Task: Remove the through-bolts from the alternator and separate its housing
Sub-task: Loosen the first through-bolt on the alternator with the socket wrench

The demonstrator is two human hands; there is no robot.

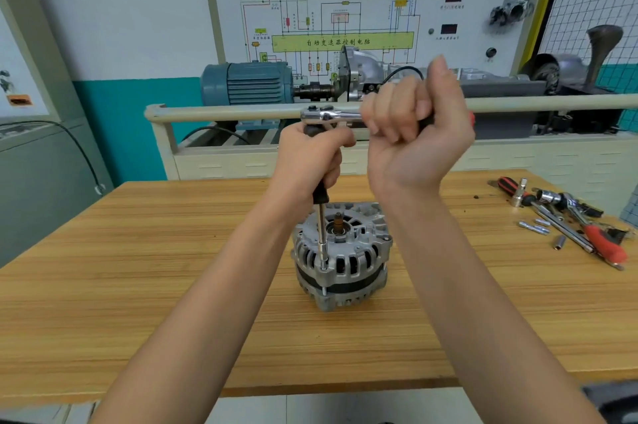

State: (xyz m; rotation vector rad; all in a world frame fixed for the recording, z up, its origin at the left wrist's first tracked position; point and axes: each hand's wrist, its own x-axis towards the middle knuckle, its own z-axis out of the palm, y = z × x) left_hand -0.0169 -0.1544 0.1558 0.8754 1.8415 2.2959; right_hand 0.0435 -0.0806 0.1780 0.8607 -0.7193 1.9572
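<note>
alternator (340,252) on bench, below hands | L hand (310,161) grips extension (321,237) | R hand (414,133) grips ratchet (328,115)

light: bright, even | shadows: faint | edges: wide-angle bending | blur: slight softness at the corners

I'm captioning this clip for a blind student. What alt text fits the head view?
A person's right hand grips a ratchet handle while the left hand holds its upright extension, whose socket end sits at the edge of an alternator standing on a wooden table. More tools lie to the right.
</note>
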